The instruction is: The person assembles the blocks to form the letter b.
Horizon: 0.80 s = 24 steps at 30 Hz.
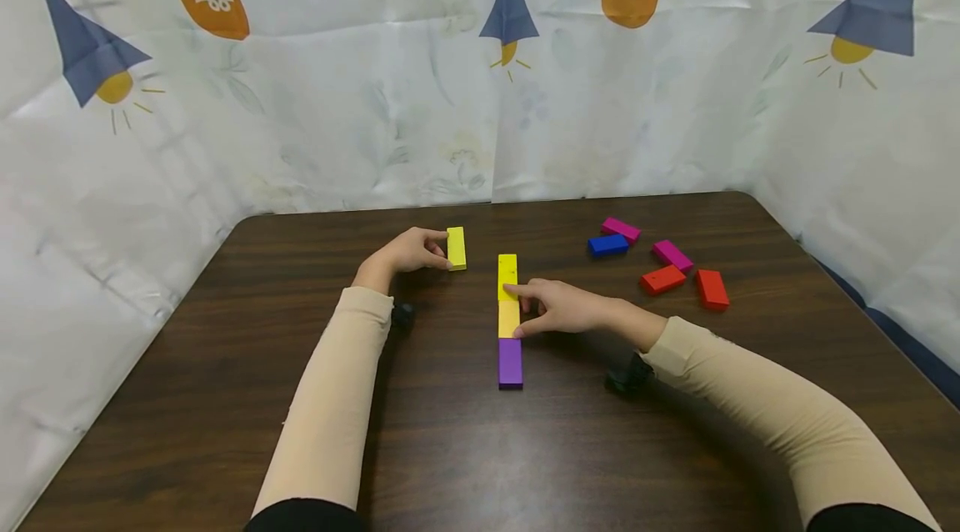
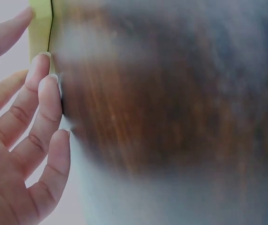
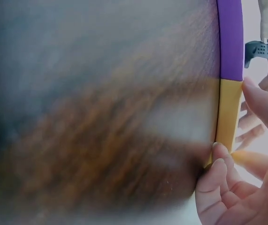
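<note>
My left hand (image 1: 412, 250) is at the left side of a yellow block (image 1: 457, 248), thumb at its near end and index finger at its far end. In the left wrist view the other fingers curl beside that yellow block (image 2: 41, 30). A row runs away from me at the middle: a purple block (image 1: 510, 363), a deeper-yellow block (image 1: 508, 318) and a bright yellow block (image 1: 507, 267). From the right, my right hand (image 1: 566, 307) spans the deeper-yellow block (image 3: 228, 105), its thumb by the purple block (image 3: 231, 40) and its index finger over the bright yellow one.
On the dark wooden table (image 1: 225, 399), to the right of the row, lie a blue block (image 1: 608, 245), magenta blocks (image 1: 621, 229) and red blocks (image 1: 712, 289). A patterned white curtain (image 1: 337, 123) hangs behind the table's far edge.
</note>
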Tool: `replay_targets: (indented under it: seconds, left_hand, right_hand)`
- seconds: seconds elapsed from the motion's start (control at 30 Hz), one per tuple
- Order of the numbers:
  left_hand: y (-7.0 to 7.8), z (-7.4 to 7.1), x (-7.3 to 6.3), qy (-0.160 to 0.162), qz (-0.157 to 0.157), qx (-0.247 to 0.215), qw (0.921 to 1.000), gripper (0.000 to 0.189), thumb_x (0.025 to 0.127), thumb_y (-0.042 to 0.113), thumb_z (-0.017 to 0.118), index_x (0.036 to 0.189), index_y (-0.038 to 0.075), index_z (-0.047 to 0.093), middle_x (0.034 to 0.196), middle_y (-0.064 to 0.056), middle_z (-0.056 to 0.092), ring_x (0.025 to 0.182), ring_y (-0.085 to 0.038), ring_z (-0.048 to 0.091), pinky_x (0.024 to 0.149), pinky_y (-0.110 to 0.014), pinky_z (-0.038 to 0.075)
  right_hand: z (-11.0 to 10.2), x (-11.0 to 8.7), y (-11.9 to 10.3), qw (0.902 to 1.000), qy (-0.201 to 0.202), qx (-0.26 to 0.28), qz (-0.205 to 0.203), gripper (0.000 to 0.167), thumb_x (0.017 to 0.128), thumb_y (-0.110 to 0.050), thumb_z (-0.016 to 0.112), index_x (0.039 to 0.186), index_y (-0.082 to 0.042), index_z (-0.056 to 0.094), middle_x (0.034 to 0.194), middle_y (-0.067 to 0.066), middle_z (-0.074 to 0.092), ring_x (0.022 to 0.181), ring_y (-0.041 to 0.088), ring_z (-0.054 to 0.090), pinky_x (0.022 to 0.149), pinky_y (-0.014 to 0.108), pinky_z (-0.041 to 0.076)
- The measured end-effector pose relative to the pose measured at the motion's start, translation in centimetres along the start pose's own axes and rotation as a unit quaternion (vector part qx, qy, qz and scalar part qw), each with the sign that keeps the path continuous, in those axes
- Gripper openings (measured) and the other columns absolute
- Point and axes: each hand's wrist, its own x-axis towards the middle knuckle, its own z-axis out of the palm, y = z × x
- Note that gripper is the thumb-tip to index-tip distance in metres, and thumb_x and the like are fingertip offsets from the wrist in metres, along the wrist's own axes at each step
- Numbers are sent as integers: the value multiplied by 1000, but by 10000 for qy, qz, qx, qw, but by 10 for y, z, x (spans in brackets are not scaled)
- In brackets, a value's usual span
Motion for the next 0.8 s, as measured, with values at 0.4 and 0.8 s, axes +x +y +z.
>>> replay_targets:
  seconds: [0.4,0.8]
  left_hand:
    - [9,9,11,-3,71,64,10000,69,98,14,70,155,-4,37,120,-20,66,103,-28,60,95,-39,45]
    - [24,18,26,-12,-28,283,9996,69,98,17,72,155,-1,39,119,-19,66,97,-26,59,87,-35,47]
  right_hand:
    - [-4,-2,-3,9997,-55,-185,168,77,95,-34,76,156,-2,41,107,6,53,83,17,49,71,27,40]
    - [-4,1,3,9996,-80,-279,-44,77,95,-37,75,155,-1,42,107,6,53,83,16,50,73,29,43]
